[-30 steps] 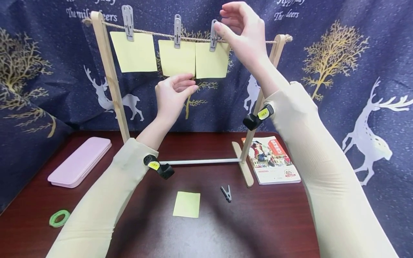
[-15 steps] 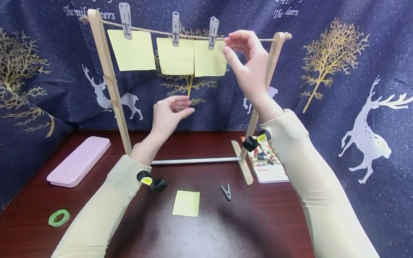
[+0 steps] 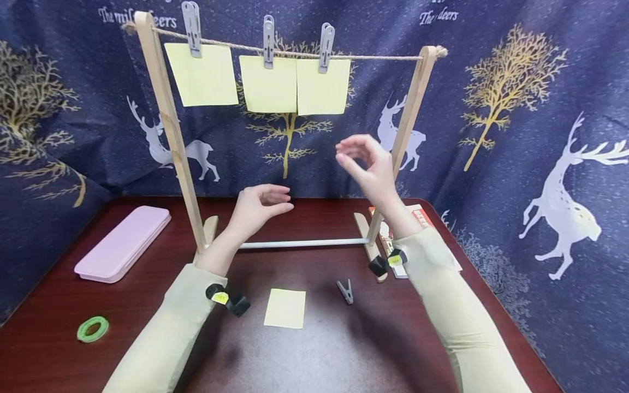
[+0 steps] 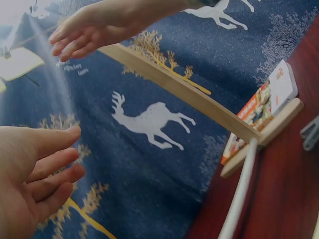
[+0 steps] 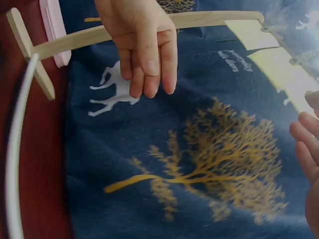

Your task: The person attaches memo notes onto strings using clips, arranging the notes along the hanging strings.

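Observation:
Both hands are in mid-air within the wooden frame, holding nothing. The left hand [image 3: 257, 210] is low, above the white crossbar [image 3: 304, 243], its fingers loosely bent. Higher and to the right, the right hand [image 3: 368, 166] is beside the right post, thumb and fingers apart. Three yellow sticky notes hang from the rope: a left note [image 3: 202, 76], a middle note [image 3: 268, 84] and a right note [image 3: 323, 87], each under a grey clothespin [image 3: 326, 48]. On the table lie another yellow sticky note [image 3: 285, 308] and a loose grey clothespin [image 3: 345, 291].
A pink case [image 3: 123, 244] lies at the table's left, with a roll of green tape [image 3: 93, 329] in front of it. A book [image 4: 279, 89] lies behind the right foot of the frame, partly hidden by the right arm in the head view. A patterned blue cloth hangs behind.
Both hands have come down from the hanging notes; the right hand has left the right clothespin and dropped well below the rope. The notes and clothespins stay hanging.

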The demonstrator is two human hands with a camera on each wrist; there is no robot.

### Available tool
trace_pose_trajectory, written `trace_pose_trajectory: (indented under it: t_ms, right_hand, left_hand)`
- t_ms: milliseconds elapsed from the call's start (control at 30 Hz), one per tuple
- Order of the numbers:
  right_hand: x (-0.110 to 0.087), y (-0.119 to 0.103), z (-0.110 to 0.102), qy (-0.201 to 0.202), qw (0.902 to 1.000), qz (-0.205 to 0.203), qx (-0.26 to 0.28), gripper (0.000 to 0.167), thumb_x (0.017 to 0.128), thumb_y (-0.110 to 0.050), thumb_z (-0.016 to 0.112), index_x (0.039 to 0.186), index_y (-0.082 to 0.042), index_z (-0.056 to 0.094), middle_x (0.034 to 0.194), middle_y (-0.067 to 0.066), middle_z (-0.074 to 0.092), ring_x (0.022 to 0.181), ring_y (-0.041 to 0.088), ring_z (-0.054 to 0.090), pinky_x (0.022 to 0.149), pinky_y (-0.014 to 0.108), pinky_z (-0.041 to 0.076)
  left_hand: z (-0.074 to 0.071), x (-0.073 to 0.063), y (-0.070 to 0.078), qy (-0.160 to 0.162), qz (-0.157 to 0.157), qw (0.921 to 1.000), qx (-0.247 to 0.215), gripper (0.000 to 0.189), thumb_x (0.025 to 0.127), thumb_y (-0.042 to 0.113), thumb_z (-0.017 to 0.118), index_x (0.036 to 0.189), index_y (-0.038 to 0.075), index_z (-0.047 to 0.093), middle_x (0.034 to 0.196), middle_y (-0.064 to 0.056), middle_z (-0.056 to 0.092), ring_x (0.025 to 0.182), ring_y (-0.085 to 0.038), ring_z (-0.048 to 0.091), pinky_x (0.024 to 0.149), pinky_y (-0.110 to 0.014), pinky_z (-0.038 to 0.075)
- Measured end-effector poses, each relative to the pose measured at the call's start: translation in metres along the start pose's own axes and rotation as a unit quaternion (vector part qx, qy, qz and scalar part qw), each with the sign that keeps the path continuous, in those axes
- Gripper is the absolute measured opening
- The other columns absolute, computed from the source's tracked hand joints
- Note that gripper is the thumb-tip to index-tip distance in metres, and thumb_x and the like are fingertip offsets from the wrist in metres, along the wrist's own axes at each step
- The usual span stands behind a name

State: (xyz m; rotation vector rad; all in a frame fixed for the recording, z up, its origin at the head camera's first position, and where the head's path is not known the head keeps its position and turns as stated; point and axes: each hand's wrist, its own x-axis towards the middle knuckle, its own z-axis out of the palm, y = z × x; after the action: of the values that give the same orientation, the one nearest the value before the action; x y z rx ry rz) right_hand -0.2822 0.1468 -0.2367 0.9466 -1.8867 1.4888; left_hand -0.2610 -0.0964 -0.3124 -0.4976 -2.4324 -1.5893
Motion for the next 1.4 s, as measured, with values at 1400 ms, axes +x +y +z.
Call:
trace_pose_trajectory:
  t_ms: [1400]
  right_hand:
    - [-0.148,0.085,-0.008,-0.32,0.8996,0.282,-0.095,0.022,0.082,-0.015,0.077,0.092,-0.001,0.065,0.077,0.003,0.067,0.073,0.006,0.06,0.074,0.024,0.049]
  left_hand:
    - [0.038,-0.065,-0.093,-0.347,-0.024,0.9323,0.097,0.046,0.068,0.009,0.088,0.108,0.0,0.068,0.092,-0.004,0.066,0.081,-0.01,0.058,0.076,-0.022,0.049]
